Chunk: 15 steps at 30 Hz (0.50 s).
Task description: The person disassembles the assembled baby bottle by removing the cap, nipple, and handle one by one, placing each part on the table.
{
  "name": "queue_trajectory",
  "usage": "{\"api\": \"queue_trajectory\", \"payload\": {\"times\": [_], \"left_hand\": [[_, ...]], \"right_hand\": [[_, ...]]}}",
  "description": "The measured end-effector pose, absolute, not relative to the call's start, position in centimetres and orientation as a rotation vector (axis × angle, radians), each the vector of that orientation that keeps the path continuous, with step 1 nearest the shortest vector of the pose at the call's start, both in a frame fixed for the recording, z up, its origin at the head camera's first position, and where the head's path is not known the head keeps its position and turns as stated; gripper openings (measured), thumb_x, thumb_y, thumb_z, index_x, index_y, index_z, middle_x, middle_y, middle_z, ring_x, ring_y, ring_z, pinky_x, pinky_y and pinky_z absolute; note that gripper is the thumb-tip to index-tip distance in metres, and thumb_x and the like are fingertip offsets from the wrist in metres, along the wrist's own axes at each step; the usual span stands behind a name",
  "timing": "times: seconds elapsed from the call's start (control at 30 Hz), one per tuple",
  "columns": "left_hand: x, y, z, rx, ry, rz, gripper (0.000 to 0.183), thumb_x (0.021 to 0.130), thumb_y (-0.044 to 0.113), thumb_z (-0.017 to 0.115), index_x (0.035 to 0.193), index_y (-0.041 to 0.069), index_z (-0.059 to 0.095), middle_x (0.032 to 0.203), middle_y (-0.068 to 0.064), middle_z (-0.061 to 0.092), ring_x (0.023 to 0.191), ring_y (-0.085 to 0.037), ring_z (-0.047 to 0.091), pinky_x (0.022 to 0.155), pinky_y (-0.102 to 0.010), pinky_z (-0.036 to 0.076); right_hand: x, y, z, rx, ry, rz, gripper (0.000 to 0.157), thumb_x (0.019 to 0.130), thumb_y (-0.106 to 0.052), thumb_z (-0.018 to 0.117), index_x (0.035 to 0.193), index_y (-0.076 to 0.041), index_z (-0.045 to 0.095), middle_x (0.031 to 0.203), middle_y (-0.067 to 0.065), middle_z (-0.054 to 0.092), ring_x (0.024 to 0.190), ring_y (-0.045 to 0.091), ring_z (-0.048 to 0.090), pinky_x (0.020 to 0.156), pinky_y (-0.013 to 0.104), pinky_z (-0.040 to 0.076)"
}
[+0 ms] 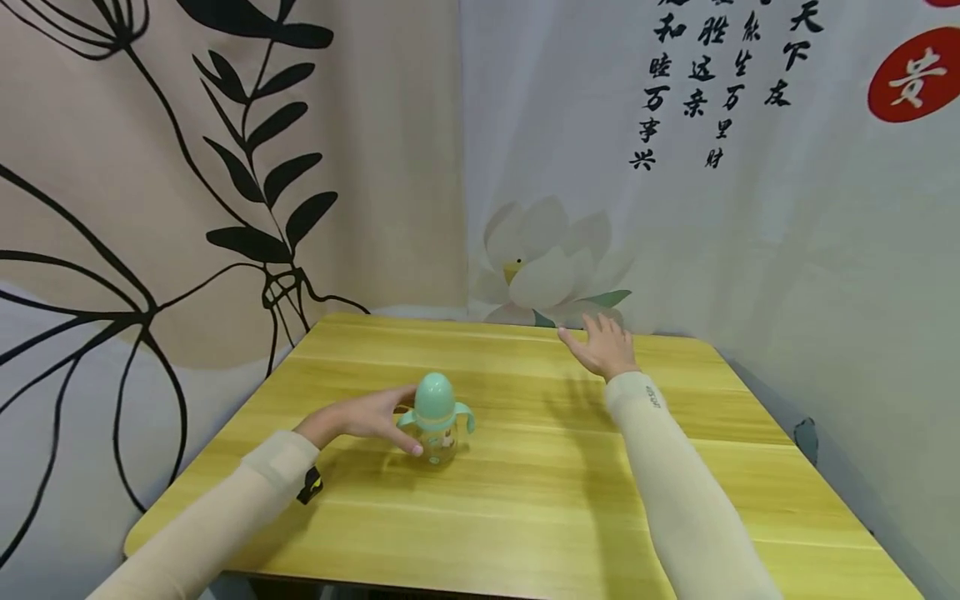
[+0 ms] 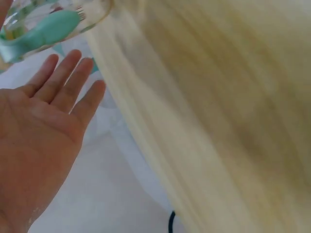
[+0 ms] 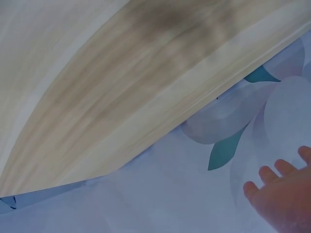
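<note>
A baby bottle (image 1: 435,402) with a mint-green domed cap, two side handles and a clear printed body stands upright on the wooden table. My left hand (image 1: 367,417) is at its left side, thumb in front and fingers reaching behind. In the left wrist view the fingers of that left hand (image 2: 53,104) look straight, near the green handle (image 2: 53,28); whether they touch the bottle I cannot tell. Over the far right part of the table my right hand (image 1: 603,348) is raised with fingers spread, holding nothing; its fingers (image 3: 266,174) also show in the right wrist view.
The yellow wood-grain table (image 1: 517,517) has its far edge close to a printed curtain (image 1: 397,167) with plant drawings. A white curtain (image 1: 750,242) with lettering and a lotus hangs on the right. A small black-and-yellow item (image 1: 311,485) shows by the left wrist.
</note>
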<state>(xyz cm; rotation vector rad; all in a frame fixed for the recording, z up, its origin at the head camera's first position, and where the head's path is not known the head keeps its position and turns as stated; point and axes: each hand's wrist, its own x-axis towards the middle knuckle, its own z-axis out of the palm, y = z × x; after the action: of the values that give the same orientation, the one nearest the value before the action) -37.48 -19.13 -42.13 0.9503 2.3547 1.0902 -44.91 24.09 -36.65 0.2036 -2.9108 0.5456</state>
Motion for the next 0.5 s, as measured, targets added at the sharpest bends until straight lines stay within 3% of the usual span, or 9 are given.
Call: {"api": "queue_trajectory", "payload": {"times": [0.23,0.5], "left_hand": [[-38.0,-18.3,-43.5,1.004,2.385,1.095,0.100,0.084,0.034,0.093,0.163,0.013,0.035,0.161,-0.008,0.047,0.151,-0.037,0.041,0.123,-0.065,0.029],[-37.7,-17.9,-44.8,0.925,2.438,1.136,0.096,0.082,0.033,0.094,0.160,0.012,0.042,0.159,-0.009,0.051,0.151,-0.037,0.042,0.124,-0.065,0.026]], "right_hand": [[-45.5,24.2,-36.7,0.208,-2.912,0.547,0.091,0.105,-0.073,0.032,0.167,-0.006,0.027,0.171,0.028,0.021,0.157,0.050,0.019,0.124,0.072,0.009],[-45.5,23.3,-36.8,0.225,-2.921,0.551,0.090,0.105,-0.072,0.032,0.167,-0.006,0.027,0.171,0.028,0.021,0.157,0.050,0.019,0.125,0.071,0.009]]}}
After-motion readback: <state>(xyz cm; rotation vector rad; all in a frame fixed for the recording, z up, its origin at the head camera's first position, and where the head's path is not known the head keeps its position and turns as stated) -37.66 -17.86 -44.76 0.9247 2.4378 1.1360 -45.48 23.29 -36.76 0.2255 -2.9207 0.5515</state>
